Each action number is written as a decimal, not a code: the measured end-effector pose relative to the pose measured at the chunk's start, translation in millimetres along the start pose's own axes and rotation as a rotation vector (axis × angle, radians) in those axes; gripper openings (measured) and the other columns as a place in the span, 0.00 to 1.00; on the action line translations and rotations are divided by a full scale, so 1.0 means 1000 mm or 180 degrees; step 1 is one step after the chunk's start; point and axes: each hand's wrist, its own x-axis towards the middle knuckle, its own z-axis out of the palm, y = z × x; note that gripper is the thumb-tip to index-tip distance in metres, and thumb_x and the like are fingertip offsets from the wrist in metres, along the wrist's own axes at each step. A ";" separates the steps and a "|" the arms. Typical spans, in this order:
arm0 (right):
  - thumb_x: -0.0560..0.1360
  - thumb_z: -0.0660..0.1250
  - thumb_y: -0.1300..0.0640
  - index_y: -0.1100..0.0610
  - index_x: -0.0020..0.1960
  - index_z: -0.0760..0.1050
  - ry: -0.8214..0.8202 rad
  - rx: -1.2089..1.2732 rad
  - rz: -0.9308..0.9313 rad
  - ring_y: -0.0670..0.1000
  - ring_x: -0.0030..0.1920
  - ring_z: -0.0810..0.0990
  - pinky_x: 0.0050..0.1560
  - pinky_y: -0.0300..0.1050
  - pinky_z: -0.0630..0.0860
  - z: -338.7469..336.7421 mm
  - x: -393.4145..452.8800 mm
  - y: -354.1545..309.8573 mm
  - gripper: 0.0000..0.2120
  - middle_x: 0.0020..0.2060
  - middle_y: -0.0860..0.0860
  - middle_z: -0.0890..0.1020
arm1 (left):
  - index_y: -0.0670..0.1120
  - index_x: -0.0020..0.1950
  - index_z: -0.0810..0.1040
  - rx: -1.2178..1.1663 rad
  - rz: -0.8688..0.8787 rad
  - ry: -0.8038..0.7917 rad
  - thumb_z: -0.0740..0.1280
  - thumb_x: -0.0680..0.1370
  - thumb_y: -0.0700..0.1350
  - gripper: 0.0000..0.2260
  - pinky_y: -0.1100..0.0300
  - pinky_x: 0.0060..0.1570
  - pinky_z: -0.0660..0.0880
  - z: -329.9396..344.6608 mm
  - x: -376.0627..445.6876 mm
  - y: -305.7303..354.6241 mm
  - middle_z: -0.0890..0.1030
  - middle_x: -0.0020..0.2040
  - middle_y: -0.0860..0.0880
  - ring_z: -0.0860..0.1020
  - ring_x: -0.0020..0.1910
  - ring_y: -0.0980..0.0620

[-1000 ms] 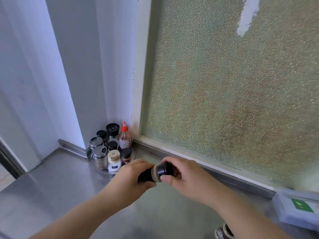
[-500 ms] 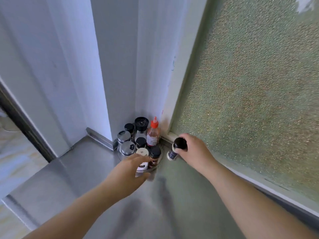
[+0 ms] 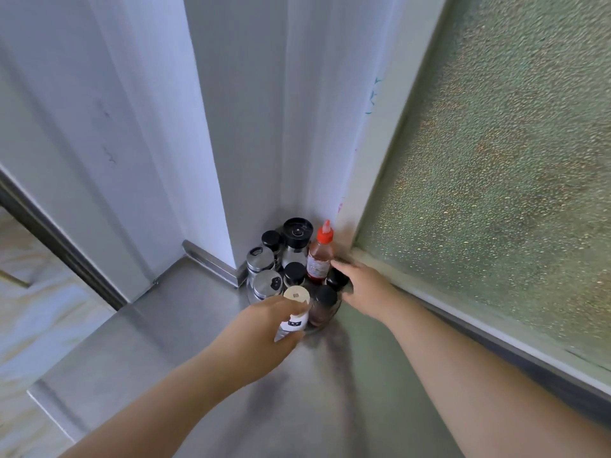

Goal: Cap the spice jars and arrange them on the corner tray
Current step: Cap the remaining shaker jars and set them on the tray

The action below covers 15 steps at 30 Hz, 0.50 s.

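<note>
Jars crowd the corner tray (image 3: 325,325) on the steel table (image 3: 185,325): nearest, the left hand (image 3: 261,328) grips a white jar (image 3: 294,317) at the tray's front edge, which could tip. Just beyond, the right hand (image 3: 362,287) grips a black-capped jar (image 3: 337,280) being wedged beside the red bottle (image 3: 320,256); a nudge could topple it. Steel shakers (image 3: 264,282) and the window frame (image 3: 373,226) hem things in.

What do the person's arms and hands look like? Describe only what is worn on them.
Nothing is worn. Both forearms enter from the bottom edge bare, with no sleeves in view. The left hand and right hand have no gloves, and no rings, watch or bands show on the fingers or wrists. No markings are visible. The frame is slightly blurred, so fine detail cannot be told.
</note>
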 end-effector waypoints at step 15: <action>0.75 0.65 0.50 0.51 0.69 0.67 0.0622 0.0209 0.1061 0.47 0.60 0.74 0.59 0.38 0.66 -0.065 -0.271 0.110 0.23 0.62 0.49 0.75 | 0.50 0.58 0.75 -0.0074 0.1063 -0.0781 0.66 0.74 0.46 0.13 0.69 0.47 0.72 0.125 0.013 0.140 0.72 0.48 0.59 0.73 0.46 0.60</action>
